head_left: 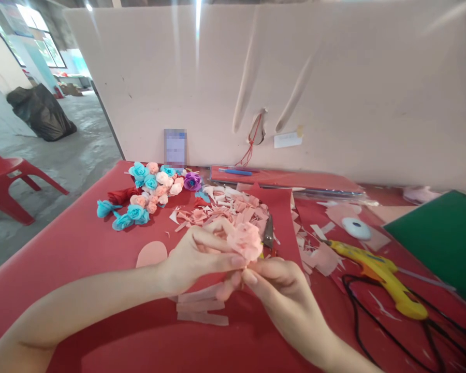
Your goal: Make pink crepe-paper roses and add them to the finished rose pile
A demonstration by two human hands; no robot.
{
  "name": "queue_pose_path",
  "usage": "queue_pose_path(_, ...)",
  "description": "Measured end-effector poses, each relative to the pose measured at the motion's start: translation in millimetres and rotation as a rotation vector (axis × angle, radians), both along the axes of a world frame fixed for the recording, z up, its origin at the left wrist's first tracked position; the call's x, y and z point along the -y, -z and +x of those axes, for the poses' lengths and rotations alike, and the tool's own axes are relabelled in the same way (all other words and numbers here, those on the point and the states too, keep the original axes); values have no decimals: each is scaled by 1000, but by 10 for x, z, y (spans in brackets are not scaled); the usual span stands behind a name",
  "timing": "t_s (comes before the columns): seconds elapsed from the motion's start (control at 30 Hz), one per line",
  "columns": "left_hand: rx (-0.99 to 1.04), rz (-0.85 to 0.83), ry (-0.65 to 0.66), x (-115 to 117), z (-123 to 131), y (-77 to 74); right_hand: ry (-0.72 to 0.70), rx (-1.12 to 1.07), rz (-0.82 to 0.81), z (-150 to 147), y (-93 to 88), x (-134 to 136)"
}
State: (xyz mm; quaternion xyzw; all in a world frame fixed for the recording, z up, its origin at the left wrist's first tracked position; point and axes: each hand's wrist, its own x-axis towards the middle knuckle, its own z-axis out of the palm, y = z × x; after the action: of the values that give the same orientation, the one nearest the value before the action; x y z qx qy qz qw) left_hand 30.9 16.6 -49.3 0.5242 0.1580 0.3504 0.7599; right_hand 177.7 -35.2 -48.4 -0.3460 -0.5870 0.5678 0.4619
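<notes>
A pale pink handmade flower point(246, 241) with ruffled petals is held up over the red table, between both hands. My left hand point(202, 254) is closed around its left side and base, fingers behind the petals. Just below the petals, my right hand point(283, 290) pinches the underside of the flower between thumb and fingers. Under the hands lie several pink strips point(202, 312). A round pink piece point(152, 254) rests left of my left wrist. Behind the flower are heaped pink and white scraps point(233, 204) and the dark blades of a cutting tool point(269, 231), partly hidden.
Finished blue, pink, white, red and purple flowers point(150, 181) cluster at the back left. A yellow glue gun point(380, 274) with a black cord lies right, near a white round device point(356, 228) and a green board point(438, 243). A phone point(175, 147) leans against the upright panel point(202, 93).
</notes>
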Motion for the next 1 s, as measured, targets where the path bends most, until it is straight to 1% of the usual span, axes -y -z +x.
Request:
queue_pose_path(0.07, -20, 46, -90, 16, 13, -37, 109, 119, 76, -6, -34, -2)
queue_pose_path(0.13, -28, 41, -150, 36, 34, -79, 181, 173, 114, -20, -55, -3)
queue_pose_path(0.23, -33, 31, -191, 48, 56, -119, 222, 179, 92, -32, -42, -4)
queue_pose_path(0.4, -59, 115, -245, 15, 54, -106, 192, 47, -26, -25, 47, -16)
queue_pose_path(0.47, -50, 118, -219, 8, 52, -100, 184, 11, -47, -18, 77, -22)
queue_pose_path(0.57, -33, 143, -168, 15, 48, -101, 159, -19, -41, 2, 100, -27)
queue_pose_path(0.7, -105, 264, -246, 29, 30, -99, 104, -39, -14, 36, 106, -23)
queue_pose_path(0.77, -111, 275, -223, 29, 22, -88, 95, -34, -1, 51, 103, -19)
queue_pose_path(0.83, -72, 262, -173, 28, 23, -73, 96, -15, 33, 58, 87, -16)
queue_pose_path(0.9, -16, 235, -164, 30, 35, -65, 130, 37, 108, 54, 51, -13)
queue_pose_path(1.0, 34, 197, -189, 42, 61, -73, 260, 185, 307, 38, -22, -13)
